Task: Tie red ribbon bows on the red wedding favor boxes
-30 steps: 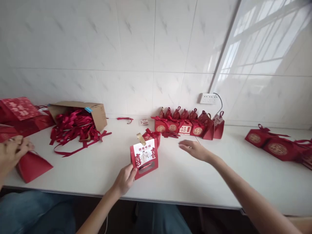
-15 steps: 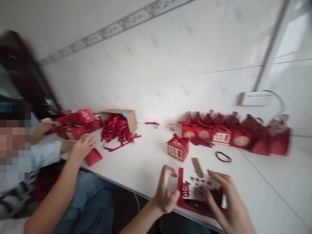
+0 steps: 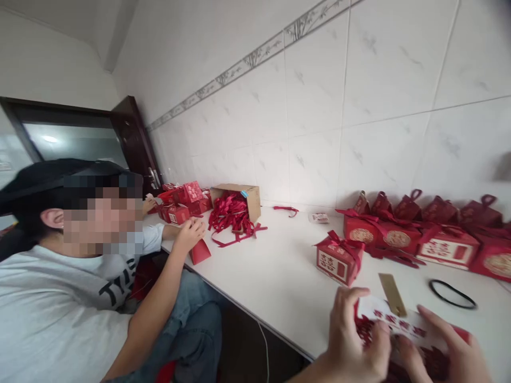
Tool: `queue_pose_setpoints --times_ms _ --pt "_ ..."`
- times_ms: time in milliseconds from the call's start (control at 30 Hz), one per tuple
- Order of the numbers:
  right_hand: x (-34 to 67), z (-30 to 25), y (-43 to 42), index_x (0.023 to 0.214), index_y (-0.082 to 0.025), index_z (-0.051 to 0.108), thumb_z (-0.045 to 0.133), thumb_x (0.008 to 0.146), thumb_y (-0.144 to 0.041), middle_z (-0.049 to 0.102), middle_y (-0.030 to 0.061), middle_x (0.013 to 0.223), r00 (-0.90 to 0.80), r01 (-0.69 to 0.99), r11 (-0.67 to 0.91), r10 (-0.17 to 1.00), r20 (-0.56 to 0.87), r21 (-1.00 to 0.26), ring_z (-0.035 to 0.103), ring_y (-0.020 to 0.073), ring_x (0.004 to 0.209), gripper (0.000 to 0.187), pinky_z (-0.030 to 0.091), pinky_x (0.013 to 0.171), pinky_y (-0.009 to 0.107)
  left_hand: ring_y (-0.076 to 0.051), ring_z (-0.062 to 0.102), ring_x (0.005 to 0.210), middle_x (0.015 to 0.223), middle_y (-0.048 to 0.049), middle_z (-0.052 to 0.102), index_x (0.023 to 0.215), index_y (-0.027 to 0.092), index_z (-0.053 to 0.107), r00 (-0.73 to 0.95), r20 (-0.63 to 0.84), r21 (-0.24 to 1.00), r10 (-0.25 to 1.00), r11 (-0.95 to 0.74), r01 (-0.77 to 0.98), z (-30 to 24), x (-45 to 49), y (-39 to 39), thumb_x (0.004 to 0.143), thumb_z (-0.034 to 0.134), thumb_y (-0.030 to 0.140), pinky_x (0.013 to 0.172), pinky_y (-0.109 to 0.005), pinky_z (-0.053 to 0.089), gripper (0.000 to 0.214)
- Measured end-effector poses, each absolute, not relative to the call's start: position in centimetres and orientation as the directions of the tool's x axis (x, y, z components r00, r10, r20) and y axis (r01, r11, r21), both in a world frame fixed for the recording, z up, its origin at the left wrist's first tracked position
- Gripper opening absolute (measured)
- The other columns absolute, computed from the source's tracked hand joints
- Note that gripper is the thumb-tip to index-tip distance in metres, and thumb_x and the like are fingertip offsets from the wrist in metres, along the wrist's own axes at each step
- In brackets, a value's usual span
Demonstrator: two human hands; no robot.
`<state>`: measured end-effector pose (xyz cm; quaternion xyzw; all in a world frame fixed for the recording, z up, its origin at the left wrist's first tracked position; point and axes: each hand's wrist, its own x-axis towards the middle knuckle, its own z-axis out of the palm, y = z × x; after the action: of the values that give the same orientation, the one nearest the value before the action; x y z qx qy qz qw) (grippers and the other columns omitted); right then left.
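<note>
At the lower right I have a red and white printed gift box (image 3: 393, 314), which looks flat or partly folded, at the table's front edge. My left hand (image 3: 355, 335) is closed around its left side, with the thumb on the printed face. My right hand (image 3: 449, 346) grips the other side, its thumb pressed near the middle. Just beyond the box lies a flat gold-coloured strip (image 3: 392, 295). A finished red box with a ribbon bow (image 3: 339, 259) stands beyond my left hand, and a black loop (image 3: 453, 294) rests to the right.
Several red boxes (image 3: 399, 236) line the wall at right. A cardboard carton (image 3: 253, 205) lies on its side, red ribbons (image 3: 228, 214) spilling out. At left a co-worker (image 3: 64, 314) handles a red piece (image 3: 199, 252) near piled red boxes (image 3: 191, 192).
The view has swung left, so things appear farther right. My left hand, apart from the box's left edge earlier, has closed on it. My right hand stays on the box.
</note>
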<state>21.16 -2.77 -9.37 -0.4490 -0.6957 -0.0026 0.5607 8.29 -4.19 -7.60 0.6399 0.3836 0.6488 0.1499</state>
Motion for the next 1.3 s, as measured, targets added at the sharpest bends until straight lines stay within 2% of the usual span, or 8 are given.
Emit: queue_pose_setpoints --times_ms 133,300,467,600,700,833,1100,1300 --pt "20.9 -8.0 -2.9 0.125 -0.020 0.044 0.049 0.088 -0.028 0.053 0.0082 0.094 -0.019 0.585 0.720 0.473 0.881 -0.374 0.058 0.0224 0.080 0.038 0.049 0.064 0.034 -0.020 0.057 0.097 0.108 -0.0089 0.055 0.119 0.021 0.041 -0.102 0.706 0.700 0.701 -0.668 0.253 -6.5 7.5 -4.4 0.084 0.051 0.025 0.084 -0.033 0.049 0.037" --pt "21.5 -5.6 -3.5 0.124 -0.020 0.042 0.046 0.090 -0.023 0.052 0.0079 0.096 -0.118 0.517 0.717 0.601 0.791 -0.468 0.056 0.0203 0.086 0.034 0.050 0.072 0.034 -0.020 0.055 0.102 0.106 -0.0074 0.055 0.098 0.020 0.053 -0.008 0.705 0.684 0.709 -0.677 0.271 -3.3 5.5 -2.8 0.085 0.054 0.032 0.089 -0.034 0.046 0.018" --pt "21.3 -2.5 -4.1 0.097 -0.018 0.055 0.051 0.088 -0.024 0.050 0.0088 0.096 -0.045 0.535 0.701 0.580 0.814 -0.471 0.054 0.0210 0.093 0.012 0.048 0.079 0.035 -0.010 0.060 0.068 0.075 0.0020 0.057 0.082 0.020 0.046 0.065 0.652 0.730 0.756 -0.648 0.215 -0.5 5.9 -1.7 0.081 0.061 0.030 0.065 -0.021 0.049 0.018" --pt "21.1 -1.7 -3.4 0.082 -0.019 0.054 0.053 0.087 -0.020 0.055 0.0035 0.082 -0.072 0.436 0.718 0.629 0.774 -0.542 0.056 0.0157 0.076 0.005 0.048 0.068 0.029 -0.007 0.054 0.055 0.064 0.0044 0.054 0.074 0.019 0.048 0.040 0.696 0.689 0.717 -0.682 0.243 -0.4 7.0 -1.3 0.081 0.062 0.027 0.053 -0.016 0.045 0.018" --pt "21.0 -2.2 -3.0 0.086 -0.020 0.054 0.053 0.086 -0.018 0.054 0.0024 0.080 -0.078 0.419 0.724 0.630 0.772 -0.548 0.054 0.0156 0.074 0.002 0.047 0.065 0.028 -0.007 0.054 0.054 0.063 0.0040 0.056 0.076 0.018 0.054 -0.038 0.741 0.650 0.671 -0.702 0.291 -0.8 7.5 -1.3 0.081 0.061 0.026 0.051 -0.016 0.045 0.012" --pt "20.5 -3.2 -3.2 0.089 -0.020 0.053 0.056 0.083 -0.017 0.051 0.0022 0.080 -0.031 0.453 0.734 0.580 0.814 -0.506 0.052 0.0167 0.076 0.007 0.048 0.066 0.029 -0.009 0.060 0.065 0.076 -0.0004 0.065 0.085 0.018 0.064 0.012 0.769 0.597 0.639 -0.725 0.343 -1.1 7.3 -1.6 0.085 0.056 0.024 0.056 -0.017 0.048 0.010" --pt "19.2 -5.1 -2.7 0.103 -0.022 0.050 0.057 0.084 -0.018 0.048 0.0044 0.087 0.127 0.591 0.723 0.355 0.926 -0.358 0.052 0.0182 0.080 0.021 0.050 0.064 0.031 -0.012 0.063 0.074 0.101 -0.0063 0.067 0.103 0.017 0.065 0.139 0.780 0.560 0.610 -0.779 0.282 -1.7 6.4 -1.5 0.083 0.054 0.018 0.070 -0.025 0.054 0.023" --pt "19.5 -5.2 -2.5 0.104 -0.022 0.053 0.052 0.088 -0.014 0.050 0.0055 0.089 0.122 0.594 0.722 0.356 0.927 -0.355 0.053 0.0175 0.082 0.018 0.050 0.068 0.032 -0.016 0.064 0.084 0.102 -0.0067 0.068 0.103 0.018 0.066 0.089 0.785 0.562 0.612 -0.767 0.310 -2.2 6.5 -1.3 0.083 0.055 0.020 0.078 -0.029 0.053 0.023"
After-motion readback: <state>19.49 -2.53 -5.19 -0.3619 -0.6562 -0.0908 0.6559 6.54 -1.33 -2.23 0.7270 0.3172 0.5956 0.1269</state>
